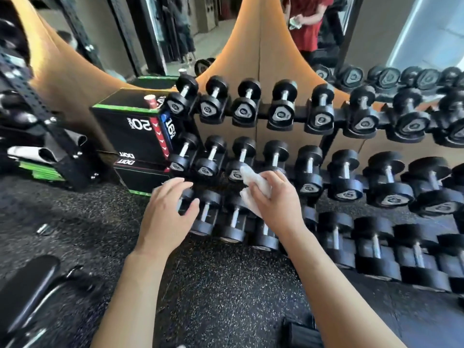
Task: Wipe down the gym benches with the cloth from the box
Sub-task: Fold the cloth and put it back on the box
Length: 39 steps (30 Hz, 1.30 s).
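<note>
My right hand [273, 197] grips a crumpled white cloth [253, 183] in front of the lower rows of a dumbbell rack. My left hand [168, 209] hovers beside it with relaxed, spread fingers, holding nothing, just over the leftmost dumbbells of the bottom row. The black padded end of a gym bench [27, 287] shows at the bottom left corner, apart from both hands. No cloth box is recognisable in view.
A three-tier rack of black dumbbells [311, 156] fills the middle and right. Stacked black plyo boxes [130, 131] with a paper cup [150, 101] on top stand to its left. A black rack upright [37, 114] stands far left. Speckled rubber floor [213, 292] lies below. A mirror behind reflects a person.
</note>
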Motion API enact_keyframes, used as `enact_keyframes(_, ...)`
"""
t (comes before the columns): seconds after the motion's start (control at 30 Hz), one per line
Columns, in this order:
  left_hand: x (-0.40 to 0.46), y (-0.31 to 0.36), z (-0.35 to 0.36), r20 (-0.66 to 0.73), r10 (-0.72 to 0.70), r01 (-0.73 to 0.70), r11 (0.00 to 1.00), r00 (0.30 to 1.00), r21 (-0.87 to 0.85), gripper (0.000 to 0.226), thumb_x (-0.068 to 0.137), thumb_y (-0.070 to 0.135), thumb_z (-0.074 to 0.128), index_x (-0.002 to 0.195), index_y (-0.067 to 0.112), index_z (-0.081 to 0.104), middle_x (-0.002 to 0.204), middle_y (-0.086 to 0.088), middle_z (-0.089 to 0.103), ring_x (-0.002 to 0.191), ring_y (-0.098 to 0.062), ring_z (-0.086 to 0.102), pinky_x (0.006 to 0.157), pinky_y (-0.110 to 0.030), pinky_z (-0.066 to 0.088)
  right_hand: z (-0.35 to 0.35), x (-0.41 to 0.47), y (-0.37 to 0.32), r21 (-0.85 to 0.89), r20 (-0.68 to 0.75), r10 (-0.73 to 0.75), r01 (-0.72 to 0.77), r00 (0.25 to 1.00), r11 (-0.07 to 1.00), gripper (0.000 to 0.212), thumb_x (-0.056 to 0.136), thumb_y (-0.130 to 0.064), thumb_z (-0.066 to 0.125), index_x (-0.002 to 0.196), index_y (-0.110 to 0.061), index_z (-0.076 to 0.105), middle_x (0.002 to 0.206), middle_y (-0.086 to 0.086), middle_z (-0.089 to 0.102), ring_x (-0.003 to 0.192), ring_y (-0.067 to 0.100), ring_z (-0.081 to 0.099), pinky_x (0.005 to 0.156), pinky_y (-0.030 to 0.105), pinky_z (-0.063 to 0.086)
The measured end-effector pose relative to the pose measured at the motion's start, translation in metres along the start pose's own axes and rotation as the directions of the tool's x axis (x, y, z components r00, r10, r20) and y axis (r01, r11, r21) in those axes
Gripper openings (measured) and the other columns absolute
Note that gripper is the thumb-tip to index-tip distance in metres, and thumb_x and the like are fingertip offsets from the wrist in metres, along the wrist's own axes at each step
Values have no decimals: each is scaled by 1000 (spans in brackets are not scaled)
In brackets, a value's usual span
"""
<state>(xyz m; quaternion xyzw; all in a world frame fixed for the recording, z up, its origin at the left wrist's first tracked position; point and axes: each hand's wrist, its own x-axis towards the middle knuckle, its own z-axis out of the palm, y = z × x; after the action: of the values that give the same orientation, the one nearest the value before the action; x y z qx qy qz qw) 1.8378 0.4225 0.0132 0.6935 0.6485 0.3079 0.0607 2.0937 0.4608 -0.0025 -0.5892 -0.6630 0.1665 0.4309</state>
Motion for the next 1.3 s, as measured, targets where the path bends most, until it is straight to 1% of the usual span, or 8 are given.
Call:
enact_keyframes(0.07, 8, -20, -8, -17, -28, 28, 1000, 999, 7, 39, 98, 32, 66, 136, 22, 65, 146, 8, 55, 135, -14, 45, 114, -35, 40, 22, 10, -10, 7, 29, -12, 11, 1000, 1000, 19, 97, -43, 62, 104, -25, 65, 97, -11, 56, 83, 7, 57, 74, 31, 49)
enact_keyframes(0.17, 22, -61, -20, -34, -55, 55, 998, 998, 22, 40, 98, 33, 65, 137, 23, 64, 146, 11, 54, 134, -12, 44, 110, -27, 36, 61, 30, -29, -5, 55, -29, 29, 998, 1000, 19, 98, -44, 60, 96, -25, 61, 92, -13, 52, 82, 1, 54, 65, 25, 42)
enact_keyframes(0.27, 43, -109, -33, -40, -61, 63, 998, 997, 27, 41, 99, 35, 64, 137, 24, 64, 146, 12, 54, 134, -11, 44, 109, -25, 32, 107, 50, -53, -17, 72, -22, 24, 997, 1000, 20, 99, -46, 59, 97, -26, 62, 92, -11, 52, 78, 4, 55, 65, 29, 45)
enact_keyframes(0.47, 88, -214, -73, -44, -100, 101, 995, 994, 17, 41, 99, 36, 64, 138, 24, 63, 146, 12, 53, 135, -12, 43, 108, -28, 35, 206, 93, -110, -24, 101, -46, 49, 994, 999, 21, 99, -46, 58, 104, -27, 65, 94, -11, 55, 80, 6, 56, 67, 31, 47)
enact_keyframes(0.6, 118, -278, -103, -43, -117, 118, 993, 992, 19, 41, 99, 38, 63, 138, 26, 62, 147, 14, 51, 136, -9, 41, 109, -31, 37, 270, 121, -150, -27, 118, -55, 58, 991, 998, 17, 100, -45, 59, 96, -28, 61, 91, -14, 51, 77, 3, 54, 62, 23, 37)
enact_keyframes(0.8, 154, -353, -127, -66, -177, 176, 984, 982, -9, 41, 100, 39, 62, 138, 26, 62, 149, 11, 51, 140, -11, 40, 114, -39, 40, 344, 162, -192, -10, 198, -74, 77, 977, 997, 21, 100, -43, 60, 106, -24, 66, 96, -11, 55, 82, 13, 58, 71, 36, 49)
enact_keyframes(1.03, 212, -423, -123, -94, -243, 243, 970, 965, -9, 41, 99, 43, 61, 139, 30, 60, 149, 17, 48, 139, -6, 38, 110, -33, 38, 429, 234, -205, 5, 259, -117, 120, 959, 993, 15, 99, -44, 58, 92, -32, 57, 91, -12, 52, 79, 3, 54, 67, 31, 41)
enact_keyframes(1.3, 330, -485, -107, -107, -304, 311, 949, 946, 51, 42, 99, 44, 60, 140, 31, 59, 149, 18, 47, 138, -2, 36, 111, -30, 34, 529, 357, -213, 110, 372, -148, 115, 916, 987, 21, 99, -40, 59, 100, -20, 65, 99, -6, 55, 85, 17, 58, 81, 44, 51)
